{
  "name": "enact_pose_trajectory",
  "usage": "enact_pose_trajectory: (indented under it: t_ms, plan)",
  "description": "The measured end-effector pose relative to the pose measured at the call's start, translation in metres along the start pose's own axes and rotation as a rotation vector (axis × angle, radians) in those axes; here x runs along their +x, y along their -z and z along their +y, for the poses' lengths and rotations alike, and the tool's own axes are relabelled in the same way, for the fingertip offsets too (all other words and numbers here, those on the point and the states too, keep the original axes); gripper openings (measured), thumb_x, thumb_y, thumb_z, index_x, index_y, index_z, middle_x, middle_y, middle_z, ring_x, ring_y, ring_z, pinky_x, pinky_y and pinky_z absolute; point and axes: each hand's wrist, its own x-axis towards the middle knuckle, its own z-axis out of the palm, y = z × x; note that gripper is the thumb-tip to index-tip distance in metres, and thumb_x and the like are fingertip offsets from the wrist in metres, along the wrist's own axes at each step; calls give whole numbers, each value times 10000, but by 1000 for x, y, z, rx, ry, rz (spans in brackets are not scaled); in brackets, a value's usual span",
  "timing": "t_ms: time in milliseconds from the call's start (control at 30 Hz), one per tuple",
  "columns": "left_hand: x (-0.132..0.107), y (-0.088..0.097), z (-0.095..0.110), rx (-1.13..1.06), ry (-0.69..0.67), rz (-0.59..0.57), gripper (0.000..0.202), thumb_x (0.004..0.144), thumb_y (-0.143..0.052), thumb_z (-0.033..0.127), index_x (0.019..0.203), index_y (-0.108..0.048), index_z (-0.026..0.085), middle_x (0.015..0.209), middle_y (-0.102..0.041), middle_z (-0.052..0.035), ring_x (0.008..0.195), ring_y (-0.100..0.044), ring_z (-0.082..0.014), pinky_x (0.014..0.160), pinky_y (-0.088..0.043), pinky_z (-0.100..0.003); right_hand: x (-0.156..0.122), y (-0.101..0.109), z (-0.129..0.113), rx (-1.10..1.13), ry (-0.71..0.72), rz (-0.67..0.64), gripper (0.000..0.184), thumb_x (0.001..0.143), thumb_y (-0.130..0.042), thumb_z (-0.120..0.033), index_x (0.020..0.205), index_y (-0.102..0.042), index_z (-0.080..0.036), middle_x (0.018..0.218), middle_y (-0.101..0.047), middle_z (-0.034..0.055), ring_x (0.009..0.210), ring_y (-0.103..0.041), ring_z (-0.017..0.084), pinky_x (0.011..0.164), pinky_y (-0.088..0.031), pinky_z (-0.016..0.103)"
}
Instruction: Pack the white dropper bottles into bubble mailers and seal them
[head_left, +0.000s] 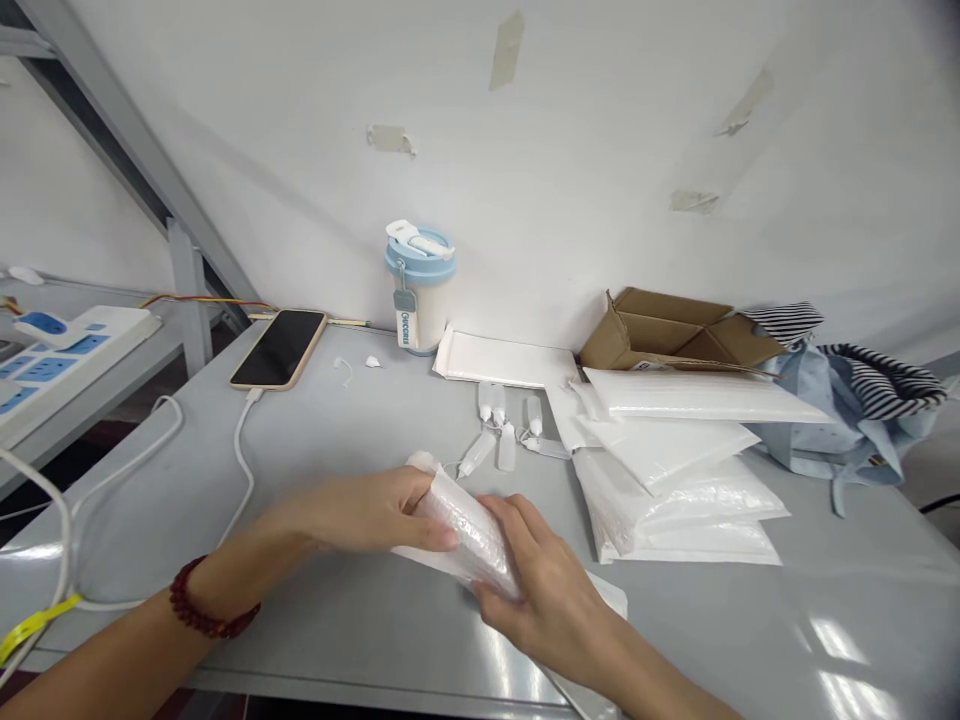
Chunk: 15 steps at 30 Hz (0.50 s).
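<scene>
Over the front of the table I hold a white bubble mailer [474,525] that bulges with something hidden inside. My left hand [379,512], a dark red bead bracelet at its wrist, grips the mailer's left end, with its fingers partly hidden behind the edge. At the other end my right hand [544,570] wraps round the mailer, thumb below and fingers above. Just beyond it lie several small clear dropper bottles [507,448] with white caps. Another white sheet or mailer [609,594] shows partly under my right forearm.
To the right is a pile of white bubble mailers [690,540], with an open cardboard box [675,325] and a blue cloth bag [810,400] behind. A lidded cup [421,300] stands by the wall. At left are a charging phone [279,348], white cables and a power strip [75,350].
</scene>
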Motion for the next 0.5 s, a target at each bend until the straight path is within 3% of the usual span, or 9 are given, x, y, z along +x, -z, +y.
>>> enact_pose_trajectory:
  t_ms: [67,133,200,267,333,367,400,433,500]
  plan:
    - [-1,-1,3,30,-85,-48,232,805,-611,419,832,-625,189,745,-611,22,647,-526,-130,613,-414,-220,0,6,-1,99,-13,-6,527,801,-628,-261,1288,-425,-234,1139,-524,68,1029,-516,245,851,-440,384]
    - [-1,-2,6,104,-144,14,207,836,-566,387,878,-644,200,819,-650,12,716,-574,-154,663,-442,-238,2,11,0,263,-40,-40,434,854,-602,-358,1250,-474,-235,1079,-568,48,987,-540,220,834,-438,354]
    - [1,-4,6,306,-195,242,210,829,-572,384,848,-662,196,793,-659,6,731,-589,-172,682,-453,-257,4,14,3,425,-111,-82,326,881,-569,-410,1140,-549,-213,916,-607,18,838,-570,178,727,-445,305]
    - [5,-5,3,493,-284,589,209,801,-608,383,856,-666,190,840,-674,-18,836,-600,-211,772,-462,-297,7,12,6,554,-203,-87,282,858,-595,-434,983,-576,-181,736,-586,-15,650,-540,135,588,-405,262]
    - [10,-6,-1,523,-356,885,309,782,-633,397,1017,-635,196,1069,-659,-58,1050,-556,-260,917,-430,-359,10,7,10,678,-251,-61,300,817,-644,-444,915,-543,-179,685,-585,-25,583,-525,120,545,-384,251]
    - [12,-5,-3,464,-358,962,406,775,-642,414,1119,-590,204,1188,-616,-72,1132,-518,-271,964,-409,-385,11,4,11,726,-258,-41,317,798,-663,-448,906,-527,-183,691,-598,-20,589,-541,127,551,-396,257]
    - [13,-4,-3,365,-335,968,492,769,-650,436,1192,-542,210,1256,-581,-81,1165,-507,-276,976,-409,-402,11,2,12,757,-259,-20,334,780,-681,-453,900,-517,-188,705,-611,-13,611,-562,140,566,-415,269]
    - [14,-4,-3,244,-292,896,548,767,-652,455,1236,-508,212,1273,-575,-87,1152,-528,-277,961,-428,-409,12,0,12,768,-256,4,348,761,-699,-456,891,-513,-192,724,-622,-4,641,-582,155,585,-435,285]
    - [13,-3,-1,-1,-224,624,536,779,-649,452,1228,-518,191,1178,-641,-89,1050,-606,-262,906,-474,-396,12,-1,11,760,-236,61,370,723,-737,-446,882,-516,-195,778,-634,14,722,-607,183,636,-467,314]
